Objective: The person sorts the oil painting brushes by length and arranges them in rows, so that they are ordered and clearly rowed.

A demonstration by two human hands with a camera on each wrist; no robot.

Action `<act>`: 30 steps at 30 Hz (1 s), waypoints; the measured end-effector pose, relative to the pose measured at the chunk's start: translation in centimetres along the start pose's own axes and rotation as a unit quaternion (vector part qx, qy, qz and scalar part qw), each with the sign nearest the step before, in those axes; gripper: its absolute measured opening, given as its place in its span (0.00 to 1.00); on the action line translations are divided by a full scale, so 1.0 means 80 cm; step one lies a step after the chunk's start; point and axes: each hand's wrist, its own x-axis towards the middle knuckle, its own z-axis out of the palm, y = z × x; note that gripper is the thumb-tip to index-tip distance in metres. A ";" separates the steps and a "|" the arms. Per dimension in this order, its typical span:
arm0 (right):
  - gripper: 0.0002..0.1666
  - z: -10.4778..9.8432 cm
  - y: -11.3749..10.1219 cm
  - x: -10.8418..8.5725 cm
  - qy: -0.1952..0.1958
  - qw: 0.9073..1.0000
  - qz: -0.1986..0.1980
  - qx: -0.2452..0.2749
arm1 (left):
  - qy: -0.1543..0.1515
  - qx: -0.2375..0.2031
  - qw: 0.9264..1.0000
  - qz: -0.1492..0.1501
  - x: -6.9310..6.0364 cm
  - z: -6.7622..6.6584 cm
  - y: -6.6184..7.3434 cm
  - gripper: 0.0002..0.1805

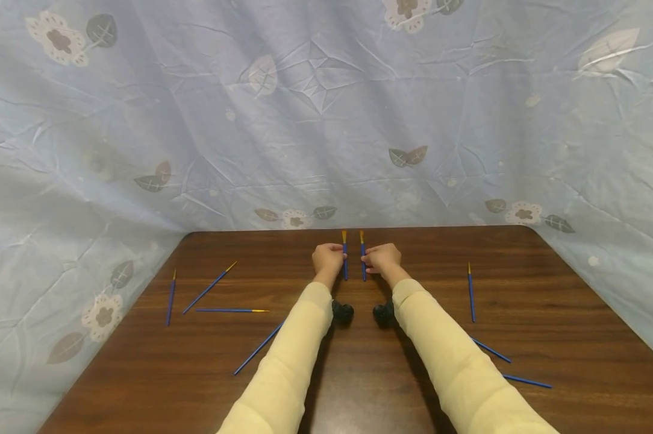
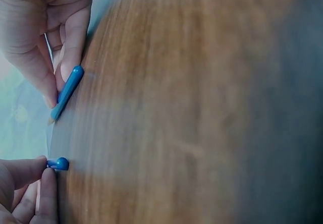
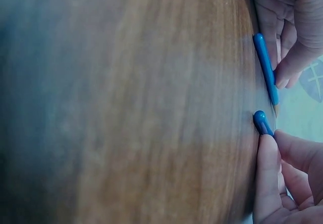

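While loose brushes [image 1: 471, 295] lie scattered, my left hand [image 1: 328, 259] pinches one brush [image 1: 346, 266], right hand [image 1: 384, 259] second brush [image 1: 364, 267], both by handles [image 2: 68, 90], presumably keeping pair parallel.

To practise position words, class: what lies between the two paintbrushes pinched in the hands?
The head view shows only bare wood-grain tabletop between the left paintbrush, pinched by the left hand, and the right paintbrush, pinched by the right hand.

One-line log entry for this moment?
left hand: pinches paintbrush | right hand: pinches second paintbrush | both: side by side, apart | other paintbrushes: on table, both sides
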 end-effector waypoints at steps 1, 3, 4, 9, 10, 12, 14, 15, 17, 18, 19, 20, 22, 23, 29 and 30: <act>0.15 0.000 0.001 -0.001 -0.001 1.000 0.000 0.000 | 0.000 -0.001 1.000 -0.001 0.000 0.000 -0.001 0.09; 0.15 0.000 0.002 -0.004 -0.003 1.000 -0.001 0.000 | 0.000 -0.005 1.000 -0.004 0.000 0.001 -0.003 0.09; 0.16 0.000 0.003 -0.005 -0.004 1.000 -0.003 0.001 | 0.000 -0.009 1.000 -0.007 0.001 0.001 -0.005 0.09; 0.17 -0.002 0.005 -0.006 -0.007 1.000 -0.011 0.003 | 0.000 -0.031 0.999 -0.010 0.004 0.002 -0.006 0.09; 0.17 -0.003 0.006 -0.006 -0.009 1.000 -0.012 0.005 | 0.000 -0.034 0.999 -0.011 0.004 0.002 -0.006 0.09; 0.18 -0.005 0.006 -0.005 -0.014 1.000 -0.010 0.007 | -0.003 -0.037 0.999 -0.015 0.005 0.001 -0.005 0.09; 0.19 -0.008 0.006 -0.004 -0.023 1.000 -0.006 0.018 | -0.006 -0.040 0.999 -0.020 0.005 0.001 -0.004 0.09; 0.20 -0.010 0.006 -0.004 -0.028 0.999 -0.003 0.026 | -0.008 -0.042 0.999 -0.021 0.005 0.001 -0.003 0.09; 0.21 -0.013 0.005 -0.005 -0.039 0.998 0.004 0.043 | -0.011 -0.044 0.999 -0.026 0.004 0.000 0.000 0.10; 0.21 -0.016 0.005 -0.006 -0.044 0.998 0.007 0.053 | -0.013 -0.046 0.999 -0.026 0.003 -0.001 0.001 0.11; 0.22 -0.018 0.004 -0.007 -0.049 0.997 0.010 0.063 | -0.014 -0.047 0.998 -0.028 0.003 -0.002 0.002 0.11; 0.22 -0.020 0.003 -0.008 -0.053 0.996 0.012 0.068 | -0.017 -0.048 0.998 -0.030 0.003 -0.003 0.004 0.11; 0.23 -0.025 0.001 -0.010 -0.062 0.995 0.011 0.075 | -0.023 -0.051 0.998 -0.035 0.002 -0.005 0.008 0.12; 0.23 -0.027 -0.001 -0.011 -0.067 0.995 0.009 0.076 | -0.025 -0.053 0.998 -0.034 0.002 -0.007 0.010 0.13; 0.25 -0.038 -0.016 -0.015 -0.083 0.995 -0.012 0.052 | -0.040 -0.068 0.997 -0.018 0.002 -0.021 0.024 0.15; 0.25 -0.040 -0.019 -0.015 -0.085 0.995 -0.015 0.048 | -0.043 -0.071 0.996 -0.017 0.001 -0.023 0.026 0.15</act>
